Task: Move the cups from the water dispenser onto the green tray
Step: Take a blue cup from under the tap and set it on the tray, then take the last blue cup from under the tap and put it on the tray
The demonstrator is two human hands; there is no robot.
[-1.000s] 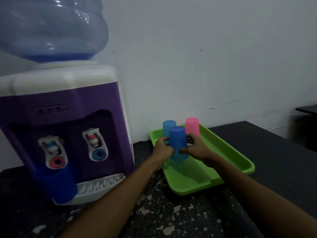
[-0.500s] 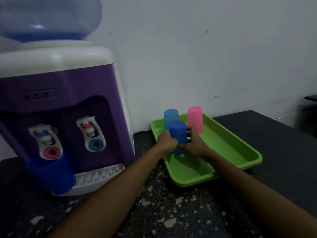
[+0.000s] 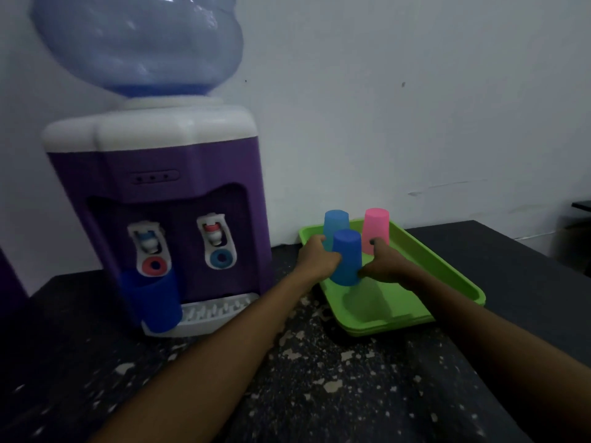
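A dark blue cup (image 3: 346, 257) stands upside down on the green tray (image 3: 447, 273), gripped from both sides. My left hand (image 3: 318, 260) holds its left side and my right hand (image 3: 382, 265) holds its right side. Behind it on the tray stand a light blue cup (image 3: 335, 223) and a pink cup (image 3: 376, 227), both upside down. Another dark blue cup (image 3: 153, 302) sits upright on the drip tray of the purple water dispenser (image 3: 166, 199), under the left tap.
The dispenser carries a large blue water bottle (image 3: 137, 46) and stands at the left of a dark speckled counter (image 3: 319, 378). A white wall lies right behind the tray. The counter's right edge drops off past the tray.
The view has shifted, so the dispenser and tray sit further right in the frame. Both hands stay on the dark blue cup, which is lower and now rests on the tray.
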